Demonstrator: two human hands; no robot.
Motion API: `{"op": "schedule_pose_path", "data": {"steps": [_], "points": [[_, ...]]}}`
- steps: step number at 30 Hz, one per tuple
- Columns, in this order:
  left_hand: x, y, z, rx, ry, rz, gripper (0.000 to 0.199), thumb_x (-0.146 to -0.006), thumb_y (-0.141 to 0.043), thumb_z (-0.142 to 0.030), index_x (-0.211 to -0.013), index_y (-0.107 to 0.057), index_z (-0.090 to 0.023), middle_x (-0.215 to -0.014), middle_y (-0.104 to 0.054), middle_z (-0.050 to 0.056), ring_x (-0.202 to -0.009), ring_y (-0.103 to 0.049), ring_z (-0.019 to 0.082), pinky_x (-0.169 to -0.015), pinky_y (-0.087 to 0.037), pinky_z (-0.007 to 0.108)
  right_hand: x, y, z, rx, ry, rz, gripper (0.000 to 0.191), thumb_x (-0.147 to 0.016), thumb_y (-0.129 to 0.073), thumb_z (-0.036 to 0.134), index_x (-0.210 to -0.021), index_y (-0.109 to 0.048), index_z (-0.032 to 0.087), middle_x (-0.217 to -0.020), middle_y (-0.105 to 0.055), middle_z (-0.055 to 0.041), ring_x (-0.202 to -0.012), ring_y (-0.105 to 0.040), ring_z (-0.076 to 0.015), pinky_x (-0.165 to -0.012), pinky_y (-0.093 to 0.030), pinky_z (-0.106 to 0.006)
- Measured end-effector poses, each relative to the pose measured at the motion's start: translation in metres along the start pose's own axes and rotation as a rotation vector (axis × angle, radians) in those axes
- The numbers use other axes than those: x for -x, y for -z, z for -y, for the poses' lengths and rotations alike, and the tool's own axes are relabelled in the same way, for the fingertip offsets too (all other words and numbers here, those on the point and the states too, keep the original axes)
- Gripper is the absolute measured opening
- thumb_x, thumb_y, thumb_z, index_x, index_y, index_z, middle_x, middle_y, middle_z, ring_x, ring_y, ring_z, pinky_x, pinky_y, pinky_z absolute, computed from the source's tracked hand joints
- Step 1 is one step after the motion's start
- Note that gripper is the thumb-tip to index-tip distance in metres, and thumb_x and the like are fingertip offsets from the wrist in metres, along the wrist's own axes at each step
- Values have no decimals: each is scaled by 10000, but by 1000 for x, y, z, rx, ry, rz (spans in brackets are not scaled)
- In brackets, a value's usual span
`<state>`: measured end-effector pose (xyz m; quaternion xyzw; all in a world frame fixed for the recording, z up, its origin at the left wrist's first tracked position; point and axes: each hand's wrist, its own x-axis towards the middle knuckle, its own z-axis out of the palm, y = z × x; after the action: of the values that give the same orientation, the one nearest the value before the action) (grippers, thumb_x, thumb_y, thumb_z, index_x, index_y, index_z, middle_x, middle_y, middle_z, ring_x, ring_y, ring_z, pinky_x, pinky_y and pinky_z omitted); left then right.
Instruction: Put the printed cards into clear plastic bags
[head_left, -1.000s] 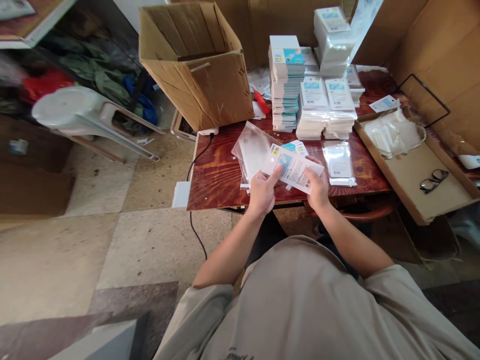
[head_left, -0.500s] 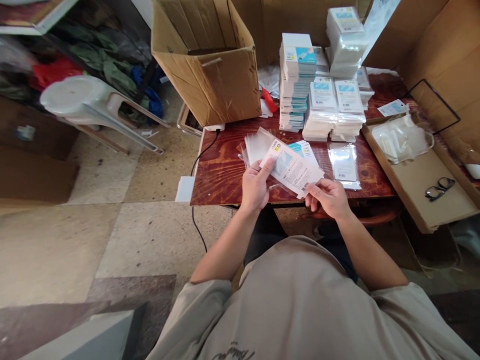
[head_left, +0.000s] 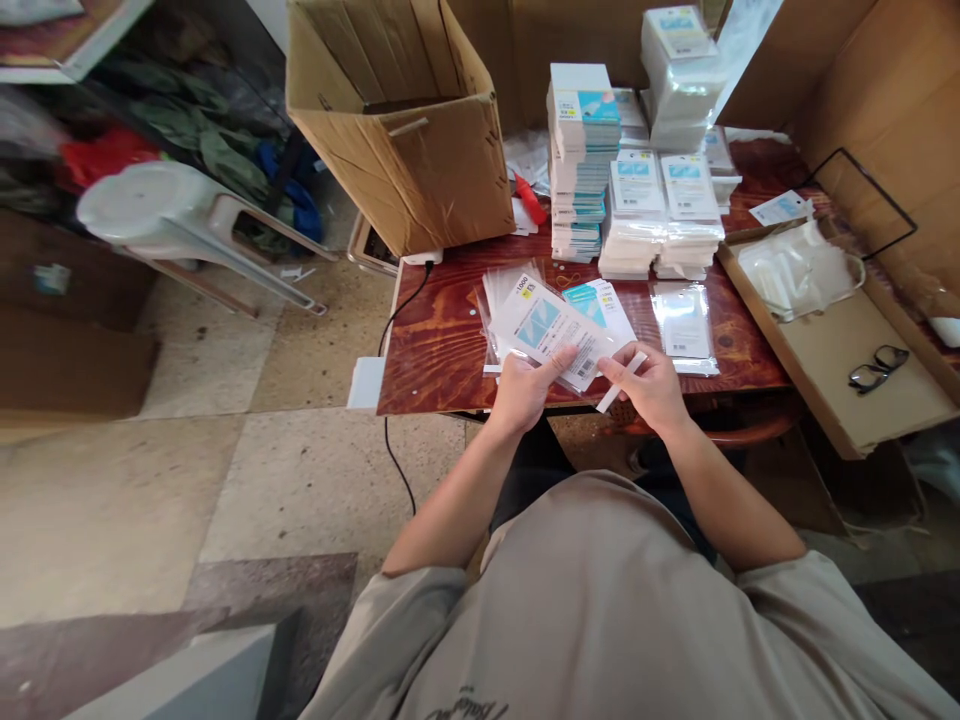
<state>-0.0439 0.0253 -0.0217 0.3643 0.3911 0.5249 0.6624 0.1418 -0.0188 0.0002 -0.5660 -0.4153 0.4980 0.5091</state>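
One printed card [head_left: 538, 318] in a clear plastic sleeve hangs tilted over the near edge of the table [head_left: 431, 350], its lower end in the left hand [head_left: 525, 388], whose grip pinches it between thumb and fingers. Just beside it, the right hand [head_left: 651, 390] has its grip closed on a narrow white strip [head_left: 610, 397]. Behind the held card lie clear empty sleeves [head_left: 495, 288] and some fanned blue-and-white cards [head_left: 616, 312]. A bagged card [head_left: 684, 322] lies flat near the right hand. Farther back stand a tall stack of cards [head_left: 576, 190] and shorter piles of bagged cards [head_left: 630, 235], with an open cardboard box [head_left: 450, 185] to their left. Black-framed eyeglasses [head_left: 878, 369] rest in a shallow cardboard tray [head_left: 780, 375] at the right.
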Motion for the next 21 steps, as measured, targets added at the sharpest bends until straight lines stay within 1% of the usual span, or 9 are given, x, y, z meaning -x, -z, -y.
{"op": "schedule_pose_path", "data": {"steps": [4,7,9,11,14,16,18,20,21], "points": [[-3,-4,-1,-83,30,85,465,-718,-966,-434,-1064,-796,-174,-1153,-807,101,-1074,-776,293,-1003,-629,425,-1,3,6,-9,59,70,464,-767,-911,539,-1077,-759,229,-939,-777,-33,-796,-715,-183,-701,-613,-304],[-11,-5,-3,-124,51,165,486,-724,-948,-495,-1043,-780,-169,-1066,-808,106,-1003,-777,285,-959,-633,428,-3,15,7,141,44,36,386,-846,-843,541,-1016,-777,201,-793,-744,-31,-647,-658,-163,-592,-550,-286],[-19,2,-7,-222,-22,36,424,-843,-832,-554,-1025,-737,-182,-991,-792,98,-939,-766,256,-912,-632,414,-8,34,5,248,58,-93,375,-853,-820,539,-960,-777,182,-701,-700,-22,-580,-613,-157,-540,-496,-280],[-28,14,-12,-469,-116,-209,361,-963,-678,-547,-1028,-686,-192,-962,-762,101,-906,-740,239,-902,-611,410,-16,62,-1,325,104,-327,378,-831,-812,523,-953,-772,167,-688,-686,-25,-581,-607,-168,-548,-483,-291],[-41,38,-19,-1038,-160,-426,361,-937,-717,-475,-1127,-644,-177,-1154,-710,158,-1157,-666,314,-1104,-491,484,-29,109,-19,461,81,-587,340,-829,-766,470,-953,-757,153,-714,-686,-46,-626,-623,-204,-630,-513,-347],[-48,50,-19,-1281,-78,-428,445,-869,-794,-472,-1141,-628,-161,-1245,-668,202,-1299,-582,387,-1180,-402,526,-35,131,-35,706,-13,-688,288,-787,-790,418,-900,-733,159,-787,-705,-84,-746,-656,-261,-766,-544,-428],[-56,59,-17,-1338,36,-391,474,-843,-818,-461,-1148,-620,-156,-1239,-669,204,-1285,-589,399,-1148,-417,517,-37,136,-47,953,-18,-793,324,-755,-818,376,-969,-709,157,-979,-724,-149,-949,-668,-333,-920,-528,-514],[-63,64,-15,-1297,126,-349,493,-831,-825,-436,-1180,-614,-158,-1192,-698,168,-1182,-647,352,-1058,-473,466,-36,126,-51,1079,131,-833,395,-780,-810,356,-1088,-679,146,-1154,-694,-200,-1107,-633,-372,-1010,-493,-556],[-66,66,-15,-1272,154,-330,493,-825,-826,-427,-1183,-619,-160,-1159,-714,145,-1121,-670,323,-1007,-493,436,-34,117,-49,1090,250,-781,387,-819,-789,352,-1122,-669,144,-1185,-684,-205,-1136,-623,-370,-1025,-489,-553]]}}
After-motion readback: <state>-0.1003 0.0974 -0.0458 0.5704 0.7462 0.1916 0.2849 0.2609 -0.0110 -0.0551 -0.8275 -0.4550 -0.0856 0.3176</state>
